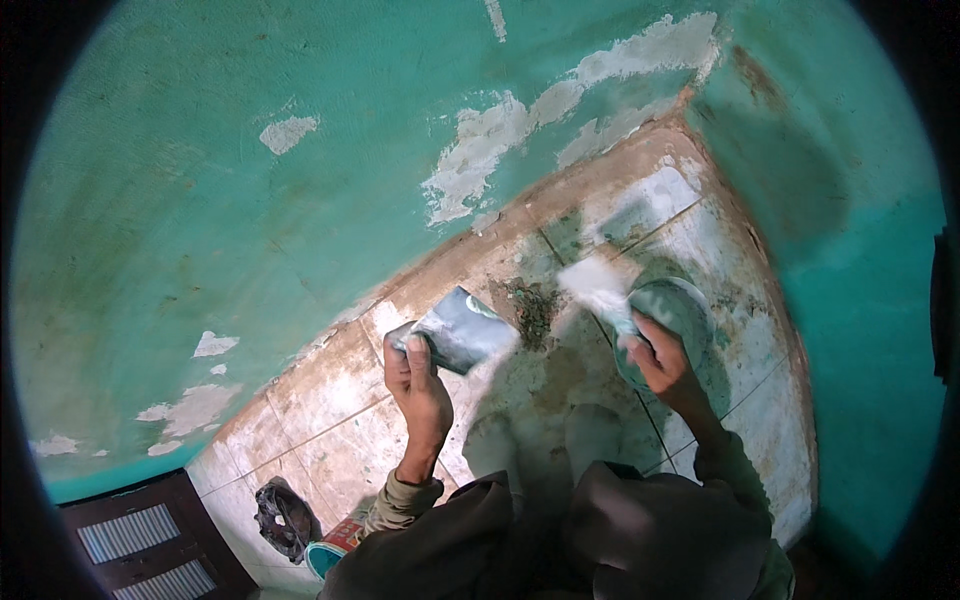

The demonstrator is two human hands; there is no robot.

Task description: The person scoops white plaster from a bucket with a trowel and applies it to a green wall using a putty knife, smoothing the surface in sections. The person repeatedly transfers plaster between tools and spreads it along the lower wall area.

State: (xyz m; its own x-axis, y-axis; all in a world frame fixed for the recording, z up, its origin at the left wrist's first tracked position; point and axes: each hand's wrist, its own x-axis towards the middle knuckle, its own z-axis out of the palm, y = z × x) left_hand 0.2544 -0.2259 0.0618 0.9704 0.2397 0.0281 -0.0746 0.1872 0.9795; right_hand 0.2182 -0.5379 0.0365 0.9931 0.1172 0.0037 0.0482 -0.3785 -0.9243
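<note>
Two scrapers: left hand (pixel 418 385) fingers clasp grey blade (pixel 462 328); right hand (pixel 660 360) fingers grip white one (pixel 598 285).

Open tiled floor (pixel 330 400) leftward; green walls (pixel 200 180) closing the corner ahead.

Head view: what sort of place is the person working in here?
Probably the corner of a room under repair or repainting. The green wall has patches of peeled paint, the tiled floor is smeared with dust, and the left hand holds a broad scraper blade.

The single head camera looked steeply down from above. It faced a tiled floor (pixel 330 400) and green wall (pixel 200 180), close.
</note>
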